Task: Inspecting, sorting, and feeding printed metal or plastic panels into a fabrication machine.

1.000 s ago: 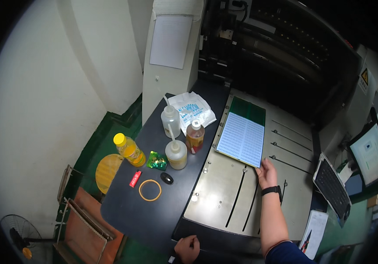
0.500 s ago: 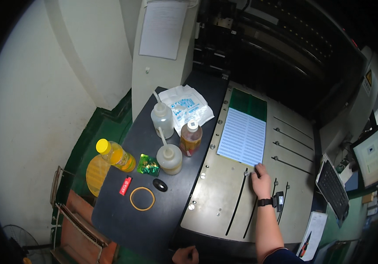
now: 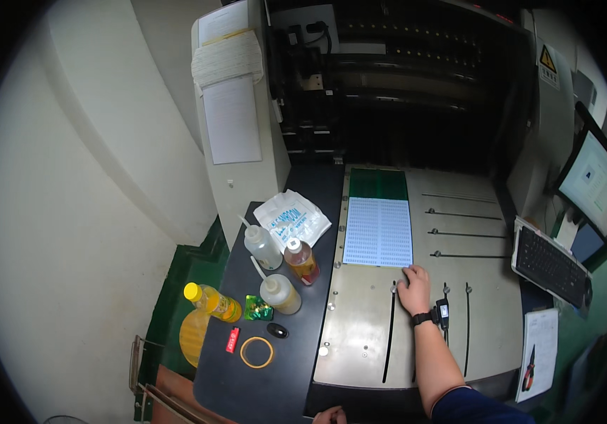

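A thin pale panel (image 3: 377,233), covered in rows of tiny marks, lies on the metal machine bed (image 3: 360,318). A dark green sheet (image 3: 377,184) borders its far edge. At the panel's near right corner is my right hand (image 3: 415,291), its fingers drawn together against the edge; the back of the hand partly hides the grip. A black band with a small device (image 3: 442,312) is on that wrist. Only part of my left hand (image 3: 330,415) shows at the bottom edge, fingers curled, with nothing visible in them.
The dark side table (image 3: 282,381) carries squeeze bottles (image 3: 280,295), a brown-liquid bottle (image 3: 302,261), a yellow-capped bottle (image 3: 213,302), a red lighter (image 3: 233,340), a tape ring (image 3: 257,352) and a white bag (image 3: 293,219). At right are a keyboard (image 3: 550,261), monitor (image 3: 589,184) and pliers (image 3: 528,374).
The view has turned and tilted upward, showing more of the machine and the monitor. My right hand stays at the panel's corner. Less of my left hand shows at the bottom edge.
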The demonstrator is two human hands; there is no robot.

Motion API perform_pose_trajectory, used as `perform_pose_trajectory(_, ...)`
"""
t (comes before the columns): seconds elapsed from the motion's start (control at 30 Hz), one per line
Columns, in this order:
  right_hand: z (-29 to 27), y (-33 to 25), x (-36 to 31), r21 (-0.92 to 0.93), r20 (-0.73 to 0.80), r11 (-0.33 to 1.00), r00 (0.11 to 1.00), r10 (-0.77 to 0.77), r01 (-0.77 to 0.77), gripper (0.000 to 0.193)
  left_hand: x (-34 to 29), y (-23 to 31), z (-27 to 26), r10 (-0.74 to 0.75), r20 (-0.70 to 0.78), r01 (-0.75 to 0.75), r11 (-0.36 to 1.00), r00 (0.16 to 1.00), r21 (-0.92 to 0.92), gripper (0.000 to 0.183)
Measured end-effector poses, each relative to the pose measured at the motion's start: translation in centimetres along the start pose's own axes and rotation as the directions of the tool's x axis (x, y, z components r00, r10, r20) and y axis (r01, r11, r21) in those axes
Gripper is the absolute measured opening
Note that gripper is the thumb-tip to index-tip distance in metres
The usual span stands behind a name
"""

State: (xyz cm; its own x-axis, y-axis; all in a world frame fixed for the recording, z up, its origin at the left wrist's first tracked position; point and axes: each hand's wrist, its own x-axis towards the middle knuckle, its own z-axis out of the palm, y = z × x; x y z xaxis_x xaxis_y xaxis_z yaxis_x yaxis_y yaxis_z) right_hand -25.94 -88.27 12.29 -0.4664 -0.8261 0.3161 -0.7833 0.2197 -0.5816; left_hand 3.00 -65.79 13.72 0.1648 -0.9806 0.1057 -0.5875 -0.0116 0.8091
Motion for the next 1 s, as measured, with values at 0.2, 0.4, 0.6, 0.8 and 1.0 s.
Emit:
perform_pose_trajectory(0.2, 1.4, 0.8, -0.3, -0.172, -0.035, 0.972, 0.985, -0.166, 0.158, 0.036, 0.2, 0.0, -0.5, -0.046, -0.005, 0.046, 0.999, 0.999, -0.005, 0.008)
perform_pose_trajectory(0.4, 0.4, -1.0, -0.7, -0.031, 0.071, 0.996, 0.994, 0.083, -0.081, 0.042, -0.1, -0.2, -0.9, -0.107, -0.030, 0.107, 0.994, 0.994, -0.017, 0.009)
perform_pose_trajectory(0.6, -0.4, 1.1, -0.4, 0.050, 0.084, 0.996, 0.994, 0.075, -0.080, 0.045, -0.9, 0.1, -0.9, -0.110, -0.010, 0.110, 0.993, 0.994, -0.048, 0.011)
perform_pose_trajectory(0.8, -2.2, 1.8, -4.3, 0.307, 0.125, 0.934, 0.981, 0.151, -0.183, 0.033, 0.0, -1.4, 0.0, 0.004, -0.012, -0.003, 0.999, 1.000, 0.052, 0.010)
perform_pose_trajectory(1.0, -13.0, 1.6, -14.6, 0.302, 0.206, 0.953, 0.978, -0.044, -0.020, 0.030, 0.2, -0.7, 1.1, 0.117, -0.035, -0.116, 0.993, 0.993, 0.029, 0.009)
